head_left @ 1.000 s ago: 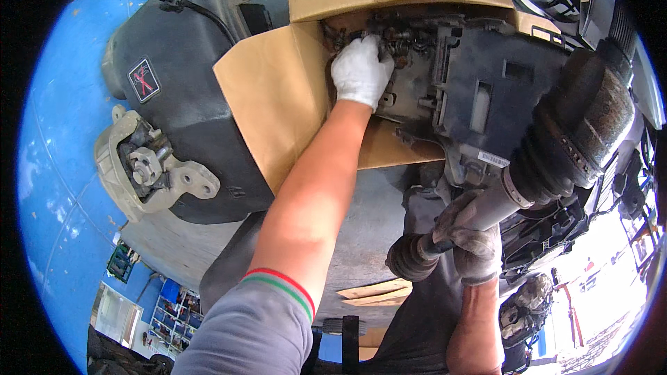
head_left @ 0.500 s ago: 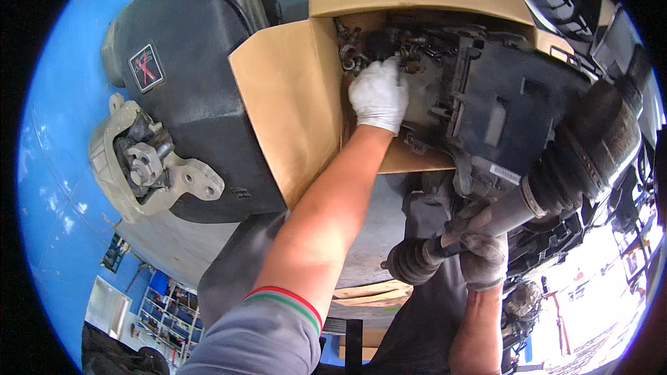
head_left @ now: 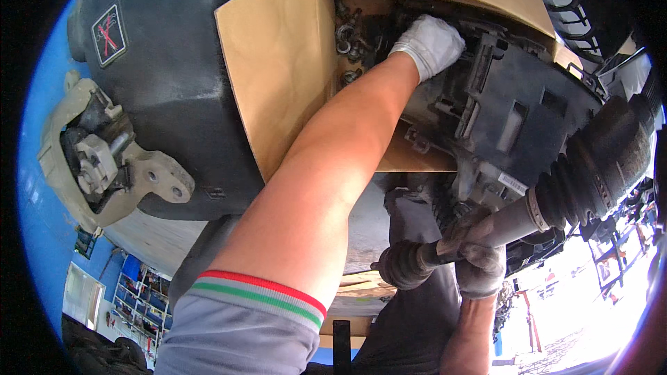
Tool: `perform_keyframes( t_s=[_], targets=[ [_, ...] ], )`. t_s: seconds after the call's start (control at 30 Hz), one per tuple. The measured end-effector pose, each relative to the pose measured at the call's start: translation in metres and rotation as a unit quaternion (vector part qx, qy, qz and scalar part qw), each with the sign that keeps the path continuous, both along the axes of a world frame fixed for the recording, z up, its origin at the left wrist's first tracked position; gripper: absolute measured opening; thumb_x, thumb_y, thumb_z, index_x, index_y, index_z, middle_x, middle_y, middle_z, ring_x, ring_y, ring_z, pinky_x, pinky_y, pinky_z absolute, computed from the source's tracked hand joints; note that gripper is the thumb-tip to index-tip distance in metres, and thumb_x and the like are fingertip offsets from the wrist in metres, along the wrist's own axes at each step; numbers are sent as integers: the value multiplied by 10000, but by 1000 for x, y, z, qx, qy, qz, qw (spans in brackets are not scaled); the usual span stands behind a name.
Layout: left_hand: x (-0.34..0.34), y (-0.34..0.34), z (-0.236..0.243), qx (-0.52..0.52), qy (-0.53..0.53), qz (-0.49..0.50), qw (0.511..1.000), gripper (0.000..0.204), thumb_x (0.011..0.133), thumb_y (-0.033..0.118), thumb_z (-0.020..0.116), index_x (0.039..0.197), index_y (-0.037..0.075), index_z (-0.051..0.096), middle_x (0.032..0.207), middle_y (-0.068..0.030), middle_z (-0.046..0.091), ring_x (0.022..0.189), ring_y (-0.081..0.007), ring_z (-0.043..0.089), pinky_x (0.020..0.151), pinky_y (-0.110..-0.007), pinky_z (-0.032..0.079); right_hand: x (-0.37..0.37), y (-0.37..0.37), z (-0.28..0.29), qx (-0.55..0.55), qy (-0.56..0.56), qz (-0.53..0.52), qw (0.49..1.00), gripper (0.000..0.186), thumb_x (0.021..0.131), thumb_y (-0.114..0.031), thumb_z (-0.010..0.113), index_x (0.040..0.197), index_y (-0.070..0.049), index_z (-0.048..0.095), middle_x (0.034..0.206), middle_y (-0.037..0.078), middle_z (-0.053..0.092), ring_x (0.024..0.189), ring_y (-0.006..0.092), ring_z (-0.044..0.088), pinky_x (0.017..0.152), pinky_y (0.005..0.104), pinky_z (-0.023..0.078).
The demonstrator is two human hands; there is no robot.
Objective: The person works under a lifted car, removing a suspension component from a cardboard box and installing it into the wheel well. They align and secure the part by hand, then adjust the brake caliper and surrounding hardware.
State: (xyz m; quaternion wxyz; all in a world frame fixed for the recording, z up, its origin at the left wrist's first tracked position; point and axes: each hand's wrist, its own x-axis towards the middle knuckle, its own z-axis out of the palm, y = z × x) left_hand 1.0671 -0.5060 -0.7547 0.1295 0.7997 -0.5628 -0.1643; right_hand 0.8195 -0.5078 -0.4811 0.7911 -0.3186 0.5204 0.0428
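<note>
In a white glove, my left hand reaches into an open cardboard box, over dark parts inside it. Its fingers look curled down; whatever they might grip is hidden beneath them. Several bolts lie in the box, left of that hand. On the right, a black plastic tray-like part juts out of the box. Wearing a soiled glove, my right hand is wrapped round the bar of a drive shaft, which slants up to the right. Black rubber boots cover both ends of the shaft.
At left stands a large black plastic tank with a warning sticker. A metal mount bracket lies against it. Black ribbed parts are at the upper right. Shelving stands at the lower left by a blue wall.
My left hand has moved right, away from the bolts and over the dark parts. My view has shifted, so the tank and bracket appear farther left. The right hand keeps hold of the drive shaft.
</note>
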Motion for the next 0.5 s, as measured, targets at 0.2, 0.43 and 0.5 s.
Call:
perform_keyframes(
  t_s=[0.2, 0.43, 0.5],
  targets=[
    [4, 2, -6, 78, 32, 35, 996, 198, 888, 120, 603, 895, 96, 799, 929, -129, 781, 867, -291, 769, 691, -444, 600, 9, 0, 6, -73, 39, 9, 997, 486, 704, -186, 812, 1113, 3, 630, 987, 145, 681, 884, 306, 678, 863, 456, 539],
    [-23, 51, 15, -187, 500, 510, 674, 220, 816, 173, 649, 900, 6, 765, 904, -171, 755, 891, -280, 707, 804, -346, 529, 7, -5, 3, -58, -25, 45, 997, 487, 763, -127, 798, 1182, 25, 601, 1051, 145, 669, 949, 285, 666, 903, 432, 528],
    [-29, 72, 14, -230, 697, 505, 455, 166, 811, 118, 582, 837, 0, 695, 803, -61, 666, 759, -194, 603, 724, -321, 461, 6, -5, 1, -46, -42, 46, 997, 436, 788, -103, 786, 1162, 25, 601, 1047, 146, 669, 937, 270, 665, 896, 409, 529]
  ],
)
